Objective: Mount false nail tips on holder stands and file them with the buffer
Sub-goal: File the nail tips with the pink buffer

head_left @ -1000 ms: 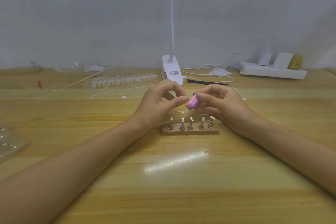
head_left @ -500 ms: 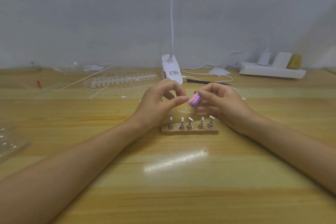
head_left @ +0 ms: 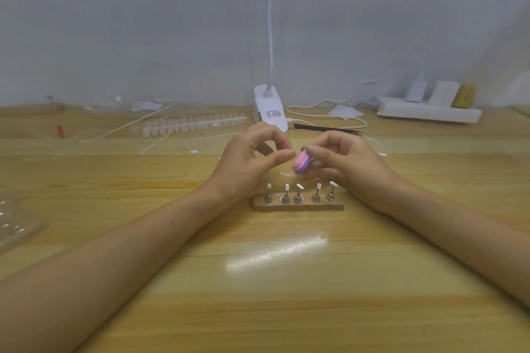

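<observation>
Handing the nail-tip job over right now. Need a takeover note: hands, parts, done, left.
Left hand: thumb and forefinger pinched together beside the buffer; anything between them is too small to make out.
Right hand: fingers grip the pink-and-purple buffer.
Holder base: just in front of both hands, with five metal stands in a row; I cannot tell whether they carry tips.
Spare nail tips: white strip farther back, left.
Done: no mounting or filing can be confirmed.
Left: probably filing, then checking every stand.
</observation>
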